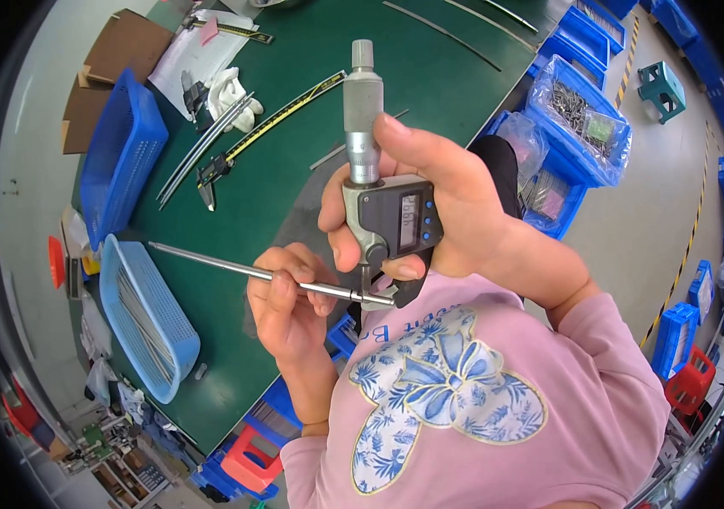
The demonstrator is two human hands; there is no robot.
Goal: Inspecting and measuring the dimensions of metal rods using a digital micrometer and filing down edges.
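Note:
My right hand (455,182) is wrapped round a digital micrometer (379,208), thumb up beside its grey barrel, with the small display facing me. In my left hand (290,297) a thin shiny metal rod (209,259) is pinched between thumb and fingers. The rod slants across the view, and its right end lies in the jaws of the micrometer, at the spindle tip. Whether the spindle presses on the rod is too small to tell. Beyond my hands a digital caliper (247,140) rests on the green table, beside several metal rods (197,157).
A light blue basket (190,339) of rods and an empty-looking darker blue basket (158,136) stand at the left. Another caliper (239,31) lies on paper at the back. Blue bins (608,165) with bagged metal parts stand at the right, a green stool (661,89) beyond.

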